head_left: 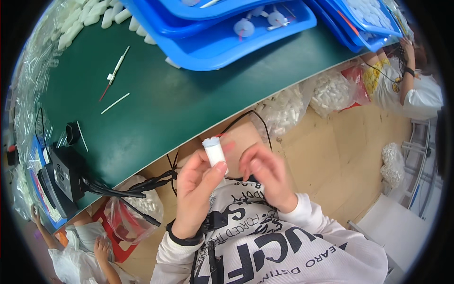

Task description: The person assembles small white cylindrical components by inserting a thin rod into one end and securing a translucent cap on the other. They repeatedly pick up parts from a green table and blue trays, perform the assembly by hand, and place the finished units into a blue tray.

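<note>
A small white plastic cylinder [215, 152] with a notched pale collar at its top stands tilted in my left hand [195, 182]. The thumb presses on its lower side, and the fingers wrap behind it. A bit of red shows beside the collar, too blurred to name. Just to the right, my right hand [269, 177] is apart from the cylinder, with fingers loosely bent and slightly smeared by motion. Nothing shows in its fingers. Both hands are in front of my body, off the near edge of the green table [156, 118].
Blue trays [203, 59] with round white parts stand at the far side. A thin white stick with a red tip [112, 75] and a plain white stick [115, 103] lie on the table. Black cables [127, 189] hang over its edge. Co-workers sit left and right; bags of parts [283, 111] stand below.
</note>
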A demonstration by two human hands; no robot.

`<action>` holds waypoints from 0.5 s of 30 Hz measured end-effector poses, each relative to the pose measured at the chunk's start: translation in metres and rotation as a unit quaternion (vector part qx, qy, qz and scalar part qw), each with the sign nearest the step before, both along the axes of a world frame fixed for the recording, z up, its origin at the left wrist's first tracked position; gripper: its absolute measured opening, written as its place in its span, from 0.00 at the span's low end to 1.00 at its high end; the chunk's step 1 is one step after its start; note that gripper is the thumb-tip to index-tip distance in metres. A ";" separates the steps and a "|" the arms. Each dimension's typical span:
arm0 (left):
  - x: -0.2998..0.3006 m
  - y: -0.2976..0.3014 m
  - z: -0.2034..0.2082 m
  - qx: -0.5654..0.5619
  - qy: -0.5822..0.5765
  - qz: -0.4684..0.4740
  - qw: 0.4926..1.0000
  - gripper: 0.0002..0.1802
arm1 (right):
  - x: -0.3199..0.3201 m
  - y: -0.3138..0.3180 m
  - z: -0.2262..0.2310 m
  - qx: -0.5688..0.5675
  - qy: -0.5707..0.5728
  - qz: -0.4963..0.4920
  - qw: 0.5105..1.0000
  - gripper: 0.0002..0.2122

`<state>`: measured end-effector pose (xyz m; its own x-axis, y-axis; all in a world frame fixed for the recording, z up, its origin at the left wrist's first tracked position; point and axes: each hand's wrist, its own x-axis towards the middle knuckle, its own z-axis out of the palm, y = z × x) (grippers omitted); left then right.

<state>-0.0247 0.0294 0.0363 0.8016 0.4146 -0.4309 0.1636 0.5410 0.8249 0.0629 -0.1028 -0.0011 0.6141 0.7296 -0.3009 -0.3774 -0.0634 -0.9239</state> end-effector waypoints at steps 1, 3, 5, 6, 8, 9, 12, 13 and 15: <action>0.000 0.002 -0.002 0.018 0.004 0.009 1.000 0.19 | -0.001 0.003 0.001 -0.009 -0.006 0.045 0.999 0.08; 0.002 0.003 -0.006 0.043 0.002 0.036 0.998 0.20 | -0.002 0.014 0.012 -0.028 -0.017 0.133 0.991 0.10; 0.001 0.007 -0.002 -0.007 0.028 0.010 1.000 0.19 | -0.008 0.028 0.015 0.002 0.012 0.112 0.994 0.13; 0.001 0.008 -0.003 -0.030 0.022 0.014 0.999 0.19 | -0.009 0.034 0.016 0.017 0.024 0.104 0.994 0.14; 0.004 0.009 -0.005 -0.077 -0.005 0.032 0.996 0.18 | -0.014 0.037 0.022 0.005 0.082 0.081 0.993 0.17; 0.005 0.008 -0.007 -0.100 -0.026 0.048 0.993 0.17 | -0.017 0.038 0.025 -0.001 0.111 0.069 0.991 0.18; 0.002 0.012 -0.012 -0.102 -0.043 0.018 0.994 0.20 | -0.016 0.040 0.029 -0.027 0.077 0.065 0.994 0.19; 0.002 0.012 -0.013 -0.101 -0.048 0.010 0.994 0.20 | -0.017 0.042 0.032 -0.043 0.045 0.053 0.997 0.19; 0.003 0.011 -0.015 -0.102 -0.058 0.010 0.993 0.21 | -0.021 0.046 0.038 -0.074 -0.021 0.028 0.997 0.18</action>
<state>-0.0213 0.0408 0.0217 0.8429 0.3448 -0.4130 0.0618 0.7005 0.7110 0.0422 -0.0564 0.0366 0.5890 0.7118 -0.3826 -0.3300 -0.2203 -0.9179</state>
